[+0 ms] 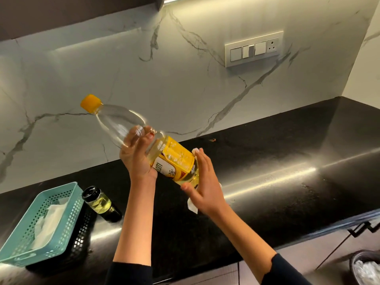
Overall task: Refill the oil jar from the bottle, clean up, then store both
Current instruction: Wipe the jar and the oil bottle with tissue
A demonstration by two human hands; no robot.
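Head view, kitchen counter: oil bottle [164, 149] held aloft over the black counter [267, 182], capped, long axis slanting from yellow cap [91, 102] at upper left down to its oil-filled base at lower right. Left hand [137, 157] wrapped around the clear mid-section, fingers closed on the bottle. Right hand [202, 188] flat against the base end, fingers extended and pressing a white tissue [193, 207] to the plastic; apparently wiping, part of the clean-up. Right hand nearer the base, left nearer the neck. Oil jar [100, 202] standing on the counter, lower left, just beside a teal basket [67, 204] of tissues, well apart from both hands. Counted: one bottle, one jar, one basket, two hands.
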